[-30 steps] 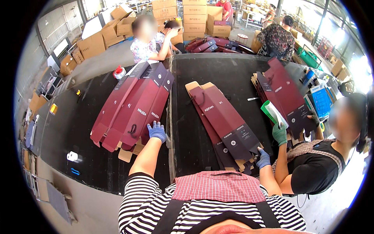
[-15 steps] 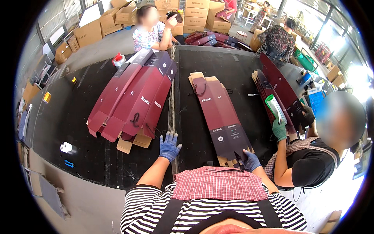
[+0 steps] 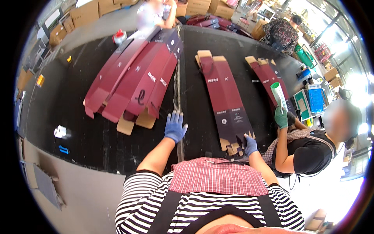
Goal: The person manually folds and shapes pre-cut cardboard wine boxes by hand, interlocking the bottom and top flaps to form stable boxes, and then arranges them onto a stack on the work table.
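Observation:
A flattened maroon and dark purple carton (image 3: pixel 227 91) with tan flaps lies lengthwise on the black table in front of me. At its near right corner my right hand (image 3: pixel 250 144), in a blue glove, is closed on the edge, thumb on top; part of the fingers is hidden. My left hand (image 3: pixel 175 128), also gloved in blue, lies flat with fingers spread on the black table (image 3: pixel 144 150), near the seam and touching no carton. To its upper left rests a pile of similar flattened cartons (image 3: pixel 136 80), with dark cord handles at the near end.
At my right a co-worker in green gloves holds a green and white roll (image 3: pixel 277 95) over another maroon carton (image 3: pixel 269 78). A white roll (image 3: pixel 61 132) and a blue clip-like item (image 3: pixel 64 149) lie at the left. A tape dispenser (image 3: pixel 119 37) sits at the far left.
My view has tilted downward a little. My left hand stays flat and my right hand stays at the carton's corner. The co-worker's raised carton panel has come down flat.

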Action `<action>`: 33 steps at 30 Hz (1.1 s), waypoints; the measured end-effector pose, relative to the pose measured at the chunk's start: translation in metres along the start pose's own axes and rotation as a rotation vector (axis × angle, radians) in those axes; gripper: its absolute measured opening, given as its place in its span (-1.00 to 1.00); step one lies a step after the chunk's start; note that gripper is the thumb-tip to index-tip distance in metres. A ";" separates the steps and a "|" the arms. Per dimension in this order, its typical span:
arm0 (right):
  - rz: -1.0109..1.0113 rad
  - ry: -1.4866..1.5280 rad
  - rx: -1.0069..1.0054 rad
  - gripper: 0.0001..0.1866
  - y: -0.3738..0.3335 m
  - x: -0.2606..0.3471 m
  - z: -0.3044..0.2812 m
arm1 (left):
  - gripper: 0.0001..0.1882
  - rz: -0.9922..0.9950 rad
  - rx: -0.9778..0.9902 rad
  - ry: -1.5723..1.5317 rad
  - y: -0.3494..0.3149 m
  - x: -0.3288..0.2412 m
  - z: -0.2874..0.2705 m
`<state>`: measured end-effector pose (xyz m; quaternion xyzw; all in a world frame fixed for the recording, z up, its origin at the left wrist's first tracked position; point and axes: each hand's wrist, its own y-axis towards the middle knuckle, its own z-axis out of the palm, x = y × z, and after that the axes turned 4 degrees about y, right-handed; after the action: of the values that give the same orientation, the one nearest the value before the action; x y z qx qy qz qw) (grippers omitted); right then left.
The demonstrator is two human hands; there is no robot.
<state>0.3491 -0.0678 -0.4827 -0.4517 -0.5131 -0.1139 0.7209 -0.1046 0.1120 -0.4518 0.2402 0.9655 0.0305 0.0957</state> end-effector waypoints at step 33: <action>-0.305 0.596 1.158 -0.44 -0.207 0.254 0.069 | -0.76 0.624 -0.552 -0.474 0.042 -0.152 -0.279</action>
<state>0.2887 -0.0561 -0.1538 0.1367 -0.3284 -0.0406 0.9337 -0.0090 0.0744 -0.1481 0.4843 0.7547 0.2575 0.3598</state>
